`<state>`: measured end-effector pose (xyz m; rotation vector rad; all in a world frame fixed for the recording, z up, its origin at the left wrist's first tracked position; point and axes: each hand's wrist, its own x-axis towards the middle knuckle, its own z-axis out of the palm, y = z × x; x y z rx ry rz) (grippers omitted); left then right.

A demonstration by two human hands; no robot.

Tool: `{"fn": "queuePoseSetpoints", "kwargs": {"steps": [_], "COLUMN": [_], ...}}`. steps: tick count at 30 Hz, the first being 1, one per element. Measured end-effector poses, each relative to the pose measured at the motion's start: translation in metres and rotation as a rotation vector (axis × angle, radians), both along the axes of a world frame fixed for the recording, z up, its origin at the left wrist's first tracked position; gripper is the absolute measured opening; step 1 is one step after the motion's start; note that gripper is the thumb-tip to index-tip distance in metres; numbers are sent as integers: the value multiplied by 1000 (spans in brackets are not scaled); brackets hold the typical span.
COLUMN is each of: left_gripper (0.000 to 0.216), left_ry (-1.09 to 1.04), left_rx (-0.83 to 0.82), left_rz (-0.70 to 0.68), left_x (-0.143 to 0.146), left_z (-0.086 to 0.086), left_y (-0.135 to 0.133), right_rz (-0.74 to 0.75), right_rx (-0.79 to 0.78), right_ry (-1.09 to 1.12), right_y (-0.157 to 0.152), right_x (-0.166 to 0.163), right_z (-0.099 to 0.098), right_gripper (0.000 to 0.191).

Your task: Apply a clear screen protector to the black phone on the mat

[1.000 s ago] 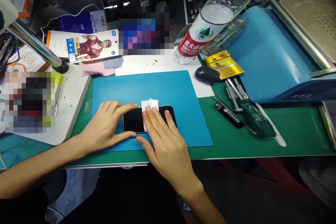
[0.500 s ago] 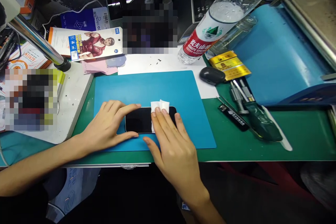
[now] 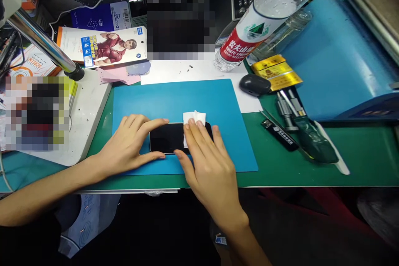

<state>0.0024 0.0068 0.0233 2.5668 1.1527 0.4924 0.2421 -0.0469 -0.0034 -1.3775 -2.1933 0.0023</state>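
A smartphone (image 3: 166,138) with a dark screen lies flat, long side across, on a blue mat (image 3: 171,97). My left hand (image 3: 132,143) grips its left end, with the index finger along the far edge and the thumb at the near edge. The fingers of my right hand (image 3: 212,168) press a folded white wipe (image 3: 195,117) down on the right part of the screen. Those fingers are nearly straight and close together, with the thumb held apart near the phone's near edge. They hide much of the wipe and the phone's right end.
A tilted water bottle (image 3: 246,35), a black mouse-shaped object (image 3: 254,85) and a gold packet (image 3: 277,72) are behind on the right. Screwdrivers (image 3: 286,110), a black tool (image 3: 280,135) and a green-handled tool (image 3: 316,139) lie nearer. A lamp base (image 3: 90,108) stands left.
My right hand and the wipe have slid slightly right over the screen. My left hand keeps its grip on the phone. The whole view has shifted a little.
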Motion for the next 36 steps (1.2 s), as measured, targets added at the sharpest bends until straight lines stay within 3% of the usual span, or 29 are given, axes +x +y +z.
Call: {"fn": "queuePoseSetpoints", "kwargs": {"steps": [4,7,12,16,22,28,31,36], "left_gripper": [67,68,66,67,68,65,62,38], "left_ry": [8,14,14,13,20,38,60,131], "left_rx": [-10,-7,15,20,25,22,32,154], "left_rz": [-5,-17,-23,-26,-20,-62,-82,-137], "left_x": [0,-1,-1,-1,-2,-4,-4,-6], "left_z": [-1,-1,-1,-1,-1,-1,2,13], "left_y": [0,0,0,-1,-1,1,2,3], "right_rz": [103,154,65,4,88,-258,-267,-210], "right_rx": [-32,-37,16,42,81,246,197,184], "right_ry": [16,27,13,35,211,343,260,208], "right_y": [-10,-26,-27,-18,-19,15,31,35], "right_x": [-13,-2,30,31,39,63,65,63], "right_z": [2,2,-3,-7,-5,2,-2,-12], "right_gripper": [61,57,56,63,63,34,30,42]}}
